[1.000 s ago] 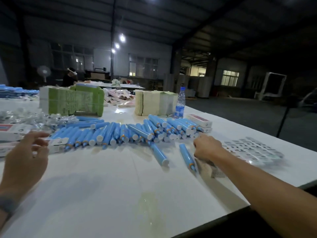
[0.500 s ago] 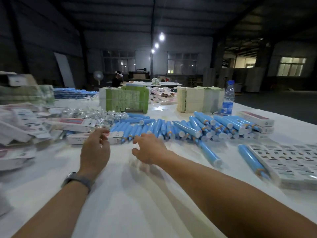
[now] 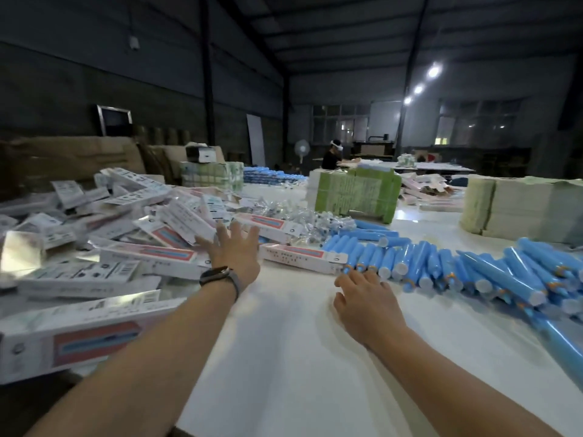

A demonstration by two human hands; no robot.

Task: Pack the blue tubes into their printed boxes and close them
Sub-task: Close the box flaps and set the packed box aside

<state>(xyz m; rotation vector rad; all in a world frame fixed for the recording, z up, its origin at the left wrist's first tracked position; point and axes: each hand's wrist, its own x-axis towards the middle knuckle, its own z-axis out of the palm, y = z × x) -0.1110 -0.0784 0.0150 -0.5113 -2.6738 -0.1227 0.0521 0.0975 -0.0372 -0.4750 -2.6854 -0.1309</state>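
A long row of blue tubes (image 3: 441, 263) with white caps lies across the white table (image 3: 299, 357), from the middle out to the right. Many white printed boxes (image 3: 126, 228) with red-and-blue panels are heaped on the left. My left hand (image 3: 235, 247), a dark watch on its wrist, is spread open over the edge of that heap, fingers apart and holding nothing. One printed box (image 3: 303, 257) lies flat between my hands. Palm down on the table, my right hand (image 3: 362, 294) is open with its fingertips at the nearest tube caps.
Green wrapped bundles (image 3: 356, 197) and pale paper stacks (image 3: 520, 206) stand behind the tubes. A pile of small clear-wrapped items (image 3: 303, 216) lies behind the flat box. One long printed box (image 3: 79, 335) lies at the near left. A seated person (image 3: 332, 154) is at a far table.
The view has swung left, bringing the heap of boxes into sight. My left hand has reached forward and left onto the heap; my right hand rests near the tube caps.
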